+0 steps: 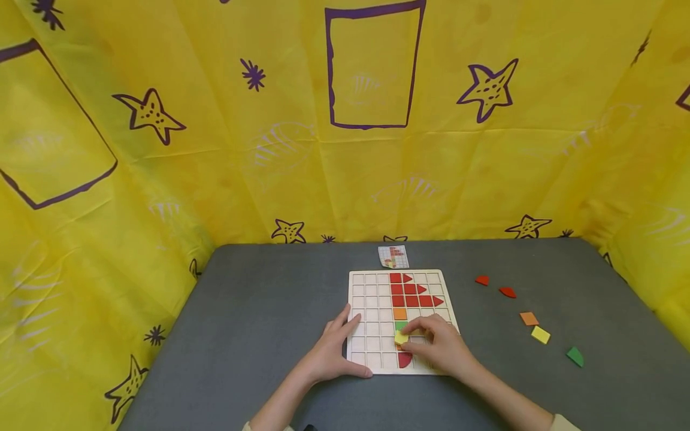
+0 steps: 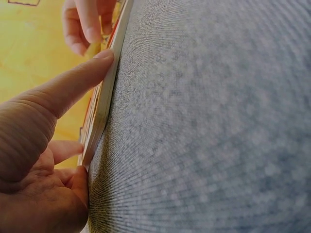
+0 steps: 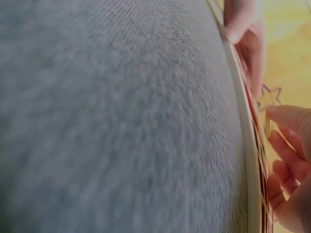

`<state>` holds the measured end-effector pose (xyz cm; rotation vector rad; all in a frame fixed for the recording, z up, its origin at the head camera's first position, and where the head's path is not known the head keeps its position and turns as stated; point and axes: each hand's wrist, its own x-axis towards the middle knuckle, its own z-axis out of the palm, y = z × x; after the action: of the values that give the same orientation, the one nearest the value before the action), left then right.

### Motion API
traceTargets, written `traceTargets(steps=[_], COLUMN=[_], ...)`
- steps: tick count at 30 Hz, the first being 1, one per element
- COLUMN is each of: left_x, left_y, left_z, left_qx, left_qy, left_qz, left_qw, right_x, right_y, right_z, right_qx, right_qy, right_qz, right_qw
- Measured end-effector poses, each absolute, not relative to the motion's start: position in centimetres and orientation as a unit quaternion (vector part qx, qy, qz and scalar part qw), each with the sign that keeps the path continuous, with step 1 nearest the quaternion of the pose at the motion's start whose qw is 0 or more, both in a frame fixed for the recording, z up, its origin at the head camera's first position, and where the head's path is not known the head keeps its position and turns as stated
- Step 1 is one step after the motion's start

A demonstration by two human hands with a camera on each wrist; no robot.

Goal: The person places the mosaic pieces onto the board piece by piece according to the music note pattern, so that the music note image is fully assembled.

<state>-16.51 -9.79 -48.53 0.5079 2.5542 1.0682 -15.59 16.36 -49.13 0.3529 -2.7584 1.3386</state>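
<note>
My left hand (image 1: 327,354) rests on the near left corner of a pale wooden grid board (image 1: 373,328), fingers along its left side and thumb on the front edge. Between thumb and fingertips, my right hand (image 1: 445,347) pinches a yellow square tile (image 1: 401,338) over the board's middle column. Just behind that tile lies a green piece (image 1: 401,325), then an orange square (image 1: 399,313). Red squares and triangles (image 1: 411,301) fill parts of the far rows. A red rounded piece (image 1: 405,359) sits in the nearest row. The right wrist view shows the tile (image 3: 268,126) edge-on.
Behind the board lies a small pattern card (image 1: 394,257). Loose pieces are scattered to the right on the grey table (image 1: 259,311): red ones (image 1: 507,292), an orange one (image 1: 529,318), a yellow one (image 1: 541,334) and a green one (image 1: 575,357). Yellow patterned cloth (image 1: 302,179) surrounds the table.
</note>
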Motion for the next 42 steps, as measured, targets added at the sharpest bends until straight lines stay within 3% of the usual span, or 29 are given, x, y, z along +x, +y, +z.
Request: traceTargets(steps=[7,17,20,26,29,42], left_x=[-16.5,-16.5,-16.5,-16.5,-16.5,-16.5], left_y=[-9.8,-9.7,-9.7,-9.7,-9.7,-9.7], left_z=[-48.4,-48.3,-48.4,-48.4,-48.4,-48.5], left_qx=[0.183,0.180,0.180,0.178,0.177,0.177], left_qy=[0.895,0.894,0.894,0.894,0.895,0.895], left_qz=[0.375,0.377,0.377,0.379,0.378,0.376], left_qw=[0.160,0.160,0.161,0.160,0.159,0.161], right_x=[-15.9,-15.7,-15.5,-15.3,-15.1,-13.1], right_y=[14.9,14.7,15.2,17.1,18.4,26.4], right_z=[-49.8,-49.6,-49.5,-48.4,-48.1,-48.0], right_qx=[0.242,0.252,0.226,0.093,0.047,-0.025], right_qy=[-0.879,-0.877,-0.877,-0.870,-0.869,-0.910], right_qz=[0.398,0.395,0.410,0.485,0.493,0.413], right_qw=[0.105,0.111,0.108,0.012,-0.009,0.033])
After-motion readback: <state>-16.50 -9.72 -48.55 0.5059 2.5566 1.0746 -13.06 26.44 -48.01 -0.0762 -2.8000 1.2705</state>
